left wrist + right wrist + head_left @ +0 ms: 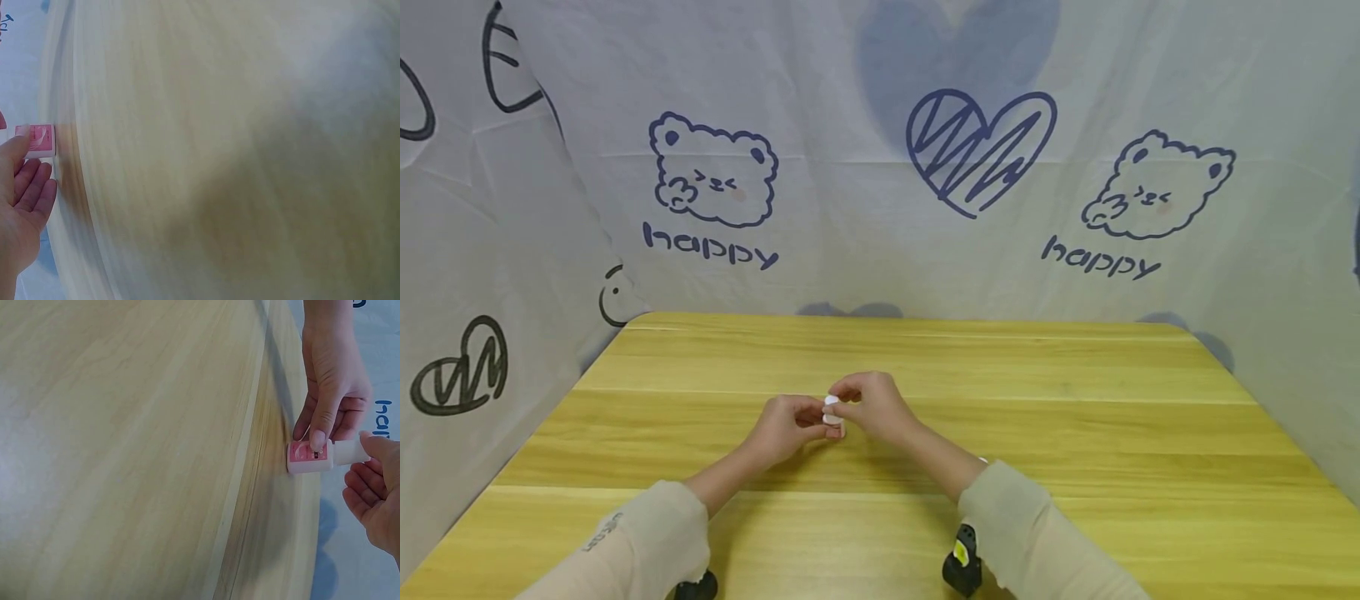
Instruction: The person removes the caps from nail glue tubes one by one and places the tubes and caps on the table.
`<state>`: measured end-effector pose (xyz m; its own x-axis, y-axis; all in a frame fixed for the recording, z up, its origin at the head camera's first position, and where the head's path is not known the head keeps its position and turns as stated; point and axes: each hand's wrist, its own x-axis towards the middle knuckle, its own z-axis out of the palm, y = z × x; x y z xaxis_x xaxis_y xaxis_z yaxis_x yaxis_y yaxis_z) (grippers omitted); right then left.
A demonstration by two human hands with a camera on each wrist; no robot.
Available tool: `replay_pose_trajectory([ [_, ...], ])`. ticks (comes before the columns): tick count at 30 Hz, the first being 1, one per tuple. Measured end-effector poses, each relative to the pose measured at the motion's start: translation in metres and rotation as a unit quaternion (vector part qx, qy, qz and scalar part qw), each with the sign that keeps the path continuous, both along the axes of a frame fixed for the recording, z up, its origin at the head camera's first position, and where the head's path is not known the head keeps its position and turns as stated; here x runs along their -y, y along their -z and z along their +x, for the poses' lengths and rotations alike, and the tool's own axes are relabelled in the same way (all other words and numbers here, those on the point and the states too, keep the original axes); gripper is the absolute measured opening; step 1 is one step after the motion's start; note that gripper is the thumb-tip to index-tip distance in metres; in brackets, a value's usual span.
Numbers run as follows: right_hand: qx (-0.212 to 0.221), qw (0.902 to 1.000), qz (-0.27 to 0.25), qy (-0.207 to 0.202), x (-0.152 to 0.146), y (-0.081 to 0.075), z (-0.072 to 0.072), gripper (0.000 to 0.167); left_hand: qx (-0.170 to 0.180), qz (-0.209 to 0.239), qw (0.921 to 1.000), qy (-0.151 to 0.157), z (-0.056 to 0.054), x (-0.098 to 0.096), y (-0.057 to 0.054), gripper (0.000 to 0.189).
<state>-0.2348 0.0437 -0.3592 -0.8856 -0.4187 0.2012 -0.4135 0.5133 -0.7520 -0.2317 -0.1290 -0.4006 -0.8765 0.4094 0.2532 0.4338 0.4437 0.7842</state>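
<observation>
A small square bottle (309,465) with a pink label and a white cap (350,452) is held above the table by both hands. My left hand (784,429) grips the bottle's body, its thumb lying across the pink label, as the right wrist view shows. Thumb and fingers of my right hand (877,408) pinch the white cap, which lines up with the bottle's neck. In the left wrist view the bottle (41,141) appears at the left edge, and its cap is out of sight there.
The wood-grain table (1075,467) spreads out under both arms. A small white thing (983,460) peeks out beside the right forearm. White cloth (850,183) with bear and heart drawings hangs behind the table and at its sides.
</observation>
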Motion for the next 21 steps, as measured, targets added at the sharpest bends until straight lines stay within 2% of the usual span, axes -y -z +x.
replay_pose_trajectory([
  [9,0.010,0.9999,0.001,-0.003,0.0001,-0.0013,0.0006,0.012,0.018,-0.003,0.9998,-0.001,-0.0001,-0.0006,-0.0005,0.018],
  [14,0.005,1.0000,-0.002,-0.005,0.0006,-0.0014,-0.0002,0.012,0.014,-0.007,0.9999,0.001,-0.0003,-0.0003,-0.0002,0.017],
  [21,0.002,1.0000,0.000,0.008,0.0008,0.0007,-0.0019,0.013,0.023,-0.003,0.9997,0.000,-0.0001,-0.0008,-0.0001,0.015],
])
